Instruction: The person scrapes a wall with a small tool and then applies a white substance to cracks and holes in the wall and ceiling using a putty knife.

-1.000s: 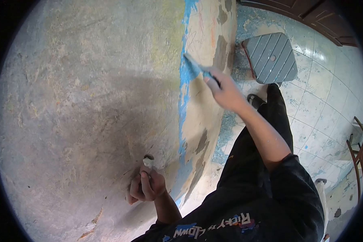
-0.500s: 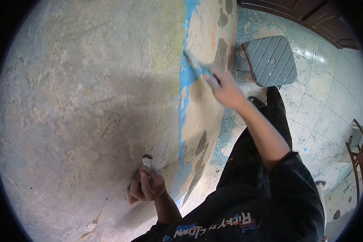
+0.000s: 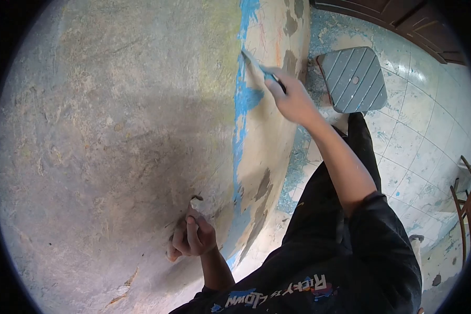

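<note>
— Where's the scraper (image 3: 256, 65)?
— Clamped in the right hand (image 3: 293, 99), its blade pressed against the wall (image 3: 115, 131) beside the blue paint strip (image 3: 242, 99).
— And the left hand (image 3: 191, 236)?
— Lower down, fist closed against the wall (whether it holds anything, I cannot tell). A grey stool (image 3: 353, 78) stands on the tiled floor (image 3: 413, 136).

The only lettering stands on the person's black shirt (image 3: 319, 272) at the near edge, seen upside down: white and blue print reading roughly "RICKY IS CLOWN", though the first word is uncertain.
</note>
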{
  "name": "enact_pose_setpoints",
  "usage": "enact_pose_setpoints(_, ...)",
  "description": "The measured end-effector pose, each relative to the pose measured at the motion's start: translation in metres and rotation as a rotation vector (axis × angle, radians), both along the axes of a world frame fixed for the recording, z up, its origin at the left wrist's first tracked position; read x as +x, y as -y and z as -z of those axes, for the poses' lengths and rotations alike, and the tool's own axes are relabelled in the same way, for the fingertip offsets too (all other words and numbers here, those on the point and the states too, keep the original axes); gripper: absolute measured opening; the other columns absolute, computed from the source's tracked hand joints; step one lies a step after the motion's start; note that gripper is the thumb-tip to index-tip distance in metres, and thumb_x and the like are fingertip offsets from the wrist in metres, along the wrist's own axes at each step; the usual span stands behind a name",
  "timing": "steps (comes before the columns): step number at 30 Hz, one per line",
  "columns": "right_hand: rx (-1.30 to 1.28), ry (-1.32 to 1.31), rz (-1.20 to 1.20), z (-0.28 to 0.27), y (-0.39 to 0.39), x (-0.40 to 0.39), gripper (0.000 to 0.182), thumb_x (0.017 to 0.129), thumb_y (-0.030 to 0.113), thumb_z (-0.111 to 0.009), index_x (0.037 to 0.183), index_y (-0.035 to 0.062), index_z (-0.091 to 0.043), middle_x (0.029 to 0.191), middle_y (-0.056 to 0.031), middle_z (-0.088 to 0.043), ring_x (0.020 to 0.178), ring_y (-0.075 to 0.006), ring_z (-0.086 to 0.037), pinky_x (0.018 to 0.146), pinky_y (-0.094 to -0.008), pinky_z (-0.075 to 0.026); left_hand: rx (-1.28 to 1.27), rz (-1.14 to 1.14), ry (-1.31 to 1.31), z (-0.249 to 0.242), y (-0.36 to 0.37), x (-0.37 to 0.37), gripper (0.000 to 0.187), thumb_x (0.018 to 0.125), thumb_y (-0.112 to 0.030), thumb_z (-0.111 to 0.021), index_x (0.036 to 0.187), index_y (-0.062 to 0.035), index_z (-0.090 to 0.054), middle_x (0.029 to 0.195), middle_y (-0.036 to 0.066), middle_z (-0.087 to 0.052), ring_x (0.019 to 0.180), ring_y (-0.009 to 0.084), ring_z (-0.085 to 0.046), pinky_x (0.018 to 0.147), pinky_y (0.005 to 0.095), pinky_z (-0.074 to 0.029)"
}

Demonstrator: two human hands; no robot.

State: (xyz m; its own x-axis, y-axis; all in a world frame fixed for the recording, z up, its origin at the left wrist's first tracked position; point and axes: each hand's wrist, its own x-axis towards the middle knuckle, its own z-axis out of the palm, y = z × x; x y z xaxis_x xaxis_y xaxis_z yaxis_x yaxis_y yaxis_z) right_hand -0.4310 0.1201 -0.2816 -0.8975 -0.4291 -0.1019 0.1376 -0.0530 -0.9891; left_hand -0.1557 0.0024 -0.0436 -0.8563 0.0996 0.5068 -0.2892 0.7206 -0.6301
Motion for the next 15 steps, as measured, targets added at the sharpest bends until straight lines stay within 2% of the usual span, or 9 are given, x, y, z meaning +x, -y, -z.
enact_pose_setpoints(1,0.024,0.086,-0.063,-0.005,-0.002,-0.013,0.034,0.099,0.022,-0.052,0.131,0.0094,-0.057,0.091,-0.0198,-0.065,0.085,-0.0368,-0.065,0.08,-0.0424,-0.05,0.004,-0.002,-0.012,0.002,0.0,-0.003,0.019,0.077,-0.022,-0.083,0.093,-0.019,-0.073,0.09,-0.001,-0.065,0.086,0.019,-0.053,0.082,0.0388,-0.03)
enact_pose_setpoints(4,0.102,0.006,-0.096,-0.008,-0.009,0.006,0.033,0.1,0.022,-0.053,0.129,0.0077,-0.058,0.09,-0.0199,-0.065,0.082,-0.035,-0.065,0.077,-0.0416,-0.049,-0.003,-0.01,-0.02,0.003,-0.001,-0.005,0.018,0.078,-0.024,-0.083,0.092,-0.0188,-0.074,0.09,-0.001,-0.065,0.086,0.0197,-0.053,0.081,0.0388,-0.032)
enact_pose_setpoints(7,0.062,0.037,-0.083,-0.01,-0.008,0.022,0.032,0.099,0.023,-0.054,0.128,0.0085,-0.059,0.088,-0.0205,-0.065,0.081,-0.034,-0.065,0.076,-0.0418,-0.049,-0.016,-0.009,-0.005,0.003,0.001,-0.005,0.018,0.078,-0.024,-0.083,0.092,-0.0179,-0.074,0.089,0.0,-0.065,0.086,0.0204,-0.053,0.081,0.0383,-0.033)
enact_pose_setpoints(10,0.042,0.078,-0.037,0.0,0.003,-0.018,0.034,0.099,0.023,-0.053,0.129,0.0104,-0.058,0.087,-0.0206,-0.065,0.08,-0.0342,-0.065,0.077,-0.0426,-0.049,-0.024,-0.024,0.01,-0.001,-0.002,-0.004,0.018,0.078,-0.022,-0.084,0.092,-0.0174,-0.073,0.089,0.0,-0.065,0.086,0.0208,-0.053,0.08,0.0379,-0.033)
enact_pose_setpoints(11,0.058,0.129,-0.086,-0.003,0.0,-0.025,0.034,0.099,0.023,-0.053,0.13,0.0103,-0.058,0.088,-0.0205,-0.065,0.081,-0.0346,-0.065,0.077,-0.042,-0.049,-0.021,-0.022,0.002,0.001,-0.002,-0.007,0.019,0.077,-0.022,-0.085,0.092,-0.0173,-0.073,0.088,0.0,-0.064,0.086,0.0208,-0.054,0.08,0.0378,-0.033)
enact_pose_setpoints(15,0.038,0.006,-0.067,0.0,-0.005,0.007,0.034,0.099,0.023,-0.053,0.129,0.0072,-0.058,0.089,-0.0205,-0.065,0.08,-0.0336,-0.064,0.076,-0.0403,-0.049,0.012,-0.013,-0.006,0.005,0.003,-0.004,0.02,0.077,-0.02,-0.085,0.092,-0.0168,-0.073,0.088,0.0,-0.063,0.086,0.0208,-0.053,0.08,0.0382,-0.033)
